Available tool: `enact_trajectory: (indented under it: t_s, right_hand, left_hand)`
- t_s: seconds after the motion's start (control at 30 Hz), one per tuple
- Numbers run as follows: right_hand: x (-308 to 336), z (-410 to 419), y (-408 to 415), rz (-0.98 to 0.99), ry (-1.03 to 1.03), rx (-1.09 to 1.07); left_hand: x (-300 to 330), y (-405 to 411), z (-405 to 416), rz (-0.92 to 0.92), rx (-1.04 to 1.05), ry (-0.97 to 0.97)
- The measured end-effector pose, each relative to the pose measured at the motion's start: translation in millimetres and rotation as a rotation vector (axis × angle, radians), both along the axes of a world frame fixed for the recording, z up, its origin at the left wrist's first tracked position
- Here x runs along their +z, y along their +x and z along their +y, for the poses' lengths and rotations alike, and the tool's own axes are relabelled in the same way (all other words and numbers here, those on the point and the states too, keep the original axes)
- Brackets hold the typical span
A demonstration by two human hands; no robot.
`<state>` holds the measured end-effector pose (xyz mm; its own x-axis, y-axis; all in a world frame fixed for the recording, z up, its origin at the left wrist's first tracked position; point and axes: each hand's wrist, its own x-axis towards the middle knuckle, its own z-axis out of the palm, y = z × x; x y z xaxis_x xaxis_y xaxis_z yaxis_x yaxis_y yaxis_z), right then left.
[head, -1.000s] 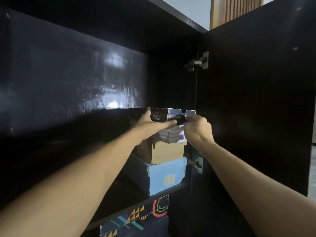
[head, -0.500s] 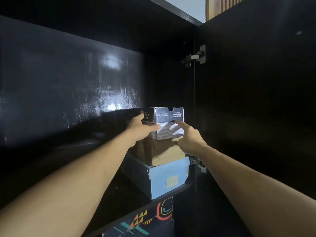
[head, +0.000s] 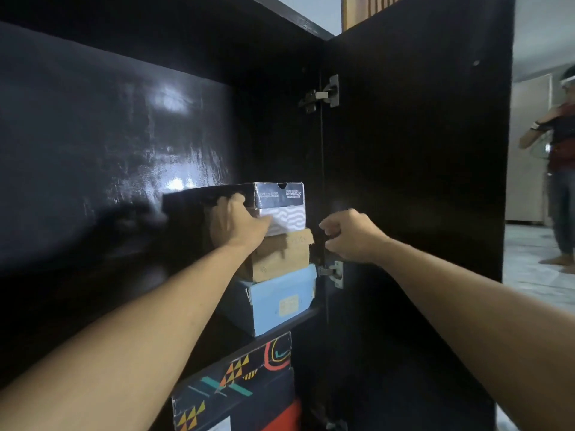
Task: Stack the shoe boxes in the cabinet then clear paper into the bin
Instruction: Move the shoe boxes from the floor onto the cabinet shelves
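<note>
A dark shoe box with a white wavy lower front (head: 281, 203) tops a stack inside the black cabinet (head: 124, 135). Under it sit a brown cardboard box (head: 284, 256) and a light blue box (head: 283, 301) on the shelf. My left hand (head: 235, 223) grips the top box at its left front corner. My right hand (head: 350, 234) hangs to the right of the stack, fingers loosely curled and holding nothing, close to the door's lower hinge (head: 334, 273).
Below the shelf stands a black box with coloured patterns (head: 236, 377) above a red one (head: 286, 415). The open cabinet door (head: 420, 166) stands at right. Another person (head: 557, 169) stands on the tiled floor beyond it.
My right hand has come off the top box and drawn back to the right. The top box sits further in on the stack. The view has shifted, showing a person past the door.
</note>
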<state>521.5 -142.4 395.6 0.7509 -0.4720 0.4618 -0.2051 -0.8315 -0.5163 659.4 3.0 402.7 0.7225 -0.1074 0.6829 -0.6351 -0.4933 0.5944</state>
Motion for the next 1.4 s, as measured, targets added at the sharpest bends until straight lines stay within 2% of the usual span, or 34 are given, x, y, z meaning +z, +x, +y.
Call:
enact_trajectory:
  t_s: [0.07,0.13,0.2,0.37,0.57,0.7,0.87,1.0,1.07,1.2,1.3,1.4]
  right_hand:
    - [-2,0,-28,0.021,0.000,-0.027]
    - [-7,0,-59,0.050,0.005,-0.056]
    - [-16,0,-95,0.101,0.029,-0.090]
    - [-49,2,-195,0.202,0.059,-0.234]
    - [-113,-11,-337,0.398,0.170,-0.473]
    - [-163,-37,-415,0.493,0.265,-0.611]
    - [-242,-72,-485,0.590,0.354,-0.690]
    - [-318,-95,-527,0.632,0.501,-0.747]
    - [-359,-105,-539,0.657,0.554,-0.791]
    - [-434,-118,-543,0.768,0.532,-0.821]
    - [-480,-127,-536,0.734,0.557,-0.843]
    - [-512,-133,-533,0.740,0.497,-0.861]
  left_hand:
    - [-5,-26,0,-0.056,-0.031,-0.043]
    - [-12,-50,-5,-0.014,-0.161,-0.022]
    - [-23,-75,-15,0.056,-0.337,0.110]
    - [-60,-155,-37,0.343,-0.796,0.599]
    - [-139,-256,-69,0.415,-1.095,0.751]
    - [-196,-313,-99,0.452,-1.191,0.895]
    - [-270,-376,-145,0.485,-1.275,0.957]
    - [-329,-422,-176,0.499,-1.319,1.020]
    - [-358,-441,-190,0.506,-1.329,1.042]
    - [-412,-464,-221,0.521,-1.350,1.069]
    - [-443,-474,-243,0.492,-1.348,1.089]
    - [-464,-483,-260,0.458,-1.340,1.077]
